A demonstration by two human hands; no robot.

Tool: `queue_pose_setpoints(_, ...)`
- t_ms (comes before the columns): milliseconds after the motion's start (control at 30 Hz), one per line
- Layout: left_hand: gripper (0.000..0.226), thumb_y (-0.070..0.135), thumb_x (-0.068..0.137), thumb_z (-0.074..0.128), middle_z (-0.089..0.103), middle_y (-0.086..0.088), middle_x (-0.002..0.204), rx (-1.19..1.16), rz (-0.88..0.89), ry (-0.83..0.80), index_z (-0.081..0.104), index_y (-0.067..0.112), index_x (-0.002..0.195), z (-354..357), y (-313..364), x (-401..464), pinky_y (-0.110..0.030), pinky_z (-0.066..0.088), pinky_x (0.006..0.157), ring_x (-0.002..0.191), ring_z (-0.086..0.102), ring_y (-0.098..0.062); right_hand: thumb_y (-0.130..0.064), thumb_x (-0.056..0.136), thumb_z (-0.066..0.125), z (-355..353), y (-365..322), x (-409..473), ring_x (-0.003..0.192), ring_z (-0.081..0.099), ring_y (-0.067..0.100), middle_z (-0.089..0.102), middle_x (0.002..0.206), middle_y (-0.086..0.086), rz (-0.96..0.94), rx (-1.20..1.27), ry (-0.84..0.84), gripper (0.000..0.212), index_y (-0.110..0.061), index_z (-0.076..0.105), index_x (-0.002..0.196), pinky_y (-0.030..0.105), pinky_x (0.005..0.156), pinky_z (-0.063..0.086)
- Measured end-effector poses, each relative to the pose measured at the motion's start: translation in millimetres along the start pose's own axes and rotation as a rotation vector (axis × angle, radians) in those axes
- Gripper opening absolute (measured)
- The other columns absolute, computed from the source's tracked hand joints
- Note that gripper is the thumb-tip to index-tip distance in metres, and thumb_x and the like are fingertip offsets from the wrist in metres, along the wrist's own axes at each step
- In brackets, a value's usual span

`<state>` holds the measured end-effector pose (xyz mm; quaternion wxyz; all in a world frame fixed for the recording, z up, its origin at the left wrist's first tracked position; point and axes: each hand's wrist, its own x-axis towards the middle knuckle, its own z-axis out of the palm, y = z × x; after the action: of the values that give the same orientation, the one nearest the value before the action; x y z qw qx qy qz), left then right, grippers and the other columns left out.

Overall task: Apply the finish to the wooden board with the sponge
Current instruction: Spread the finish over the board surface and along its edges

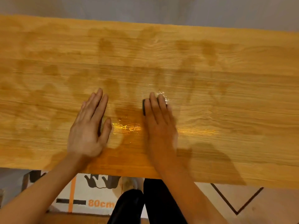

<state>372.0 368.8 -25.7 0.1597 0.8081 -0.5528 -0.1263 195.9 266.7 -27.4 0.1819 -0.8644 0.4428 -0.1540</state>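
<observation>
The left hand [88, 126] lies flat with straight fingers on the wooden board [226, 97]. To its right, the right hand [159, 125] presses the dark sponge [143, 105] with straight fingers onto the board's near middle, beside wet shiny finish [126, 127].

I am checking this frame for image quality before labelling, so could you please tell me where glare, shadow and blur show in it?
Head view: glare glints on the wet finish between the left hand and right hand, and again just past the dark sponge; the right hand is motion-blurred along its outer edge; arm shadows fall on the wooden board to the lower right; the board's edges bow from the wide-angle lens.
</observation>
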Motion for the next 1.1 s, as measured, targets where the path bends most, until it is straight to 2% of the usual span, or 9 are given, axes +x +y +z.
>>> queue_pose_setpoints(100,0.061,0.036,0.104,0.033,0.017,-0.002,0.170,0.021,-0.018,0.007,0.025,0.014,0.161,-0.8,2.7,-0.1,-0.029,0.009,0.128,0.158,0.012,-0.015,0.004,0.090,0.057,-7.5,13.7,6.4,0.144,0.029,0.031,0.040,0.152,0.014,-0.168,0.018,-0.098,0.054,-0.002,0.044,0.142,0.048,0.117,0.029)
queue_pose_setpoints(167,0.061,0.034,0.104,0.034,0.019,-0.004,0.169,0.022,-0.013,0.010,0.027,0.012,0.160,0.3,3.1,-0.4,-0.028,0.007,0.128,0.158,0.013,-0.016,0.001,0.093,0.050,-29.3,51.2,-1.1,0.143,0.031,0.032,0.040,0.150,0.017,-0.178,0.037,-0.120,0.049,-0.001,0.045,0.141,0.050,0.116,0.029)
queue_pose_setpoints(367,0.061,0.032,0.103,0.036,0.020,-0.004,0.169,0.002,-0.014,0.025,0.028,0.012,0.160,1.5,1.7,0.6,-0.033,0.009,0.129,0.158,0.014,-0.018,-0.010,0.101,0.043,-74.3,105.6,-11.7,0.147,0.023,0.023,0.036,0.153,0.012,0.210,0.045,0.045,0.043,-0.001,0.043,0.142,0.040,0.123,0.013)
queue_pose_setpoints(467,0.061,0.031,0.102,0.037,0.020,-0.005,0.169,-0.004,-0.011,0.023,0.029,0.010,0.159,2.2,1.6,-0.4,-0.040,0.014,0.129,0.158,0.015,-0.020,0.001,0.094,0.054,-44.4,65.7,3.6,0.145,0.025,0.029,0.039,0.151,0.014,0.107,0.050,0.037,0.048,-0.002,0.045,0.142,0.034,0.124,0.010)
queue_pose_setpoints(567,0.061,0.031,0.102,0.036,0.020,-0.004,0.169,-0.001,-0.012,0.015,0.029,0.010,0.159,2.0,1.6,-0.5,-0.045,0.016,0.128,0.158,0.014,-0.019,0.002,0.091,0.058,-10.8,12.8,22.2,0.145,0.030,0.030,0.041,0.150,0.014,-0.027,0.065,-0.023,0.050,-0.002,0.048,0.140,0.040,0.122,0.018)
queue_pose_setpoints(700,0.062,0.033,0.103,0.034,0.015,0.000,0.170,0.009,-0.024,-0.011,0.026,0.011,0.160,1.8,2.9,-0.8,-0.036,0.009,0.129,0.158,0.008,-0.013,0.004,0.090,0.058,-14.7,14.9,30.1,0.145,0.030,0.027,0.041,0.151,0.011,-0.176,0.077,-0.087,0.051,-0.003,0.048,0.140,0.041,0.121,0.021)
queue_pose_setpoints(967,0.060,0.033,0.105,0.035,0.022,-0.007,0.168,-0.128,-0.005,0.015,0.032,0.005,0.157,-8.2,5.3,22.4,-0.028,0.002,0.128,0.158,0.011,-0.014,-0.015,0.105,0.038,-88.7,124.0,7.5,0.149,0.016,0.017,0.030,0.157,0.005,0.411,0.092,0.152,0.042,-0.009,0.038,0.147,0.042,0.123,0.011)
queue_pose_setpoints(1033,0.057,0.031,0.107,0.034,0.023,-0.010,0.167,-0.121,0.020,0.036,0.032,0.004,0.157,-8.6,2.8,47.5,-0.028,0.002,0.128,0.157,0.014,-0.020,-0.013,0.105,0.040,-75.1,103.8,11.2,0.149,0.016,0.019,0.031,0.156,0.007,0.414,0.091,0.173,0.042,-0.008,0.039,0.146,0.037,0.124,0.007)
queue_pose_setpoints(1100,0.056,0.029,0.107,0.034,0.022,-0.011,0.167,-0.107,0.026,0.053,0.031,0.005,0.158,-5.9,1.6,76.5,-0.031,0.004,0.129,0.157,0.016,-0.025,-0.009,0.102,0.044,-57.2,84.6,3.6,0.147,0.020,0.021,0.035,0.153,0.007,0.243,0.068,0.091,0.042,-0.009,0.042,0.144,0.034,0.123,0.008)
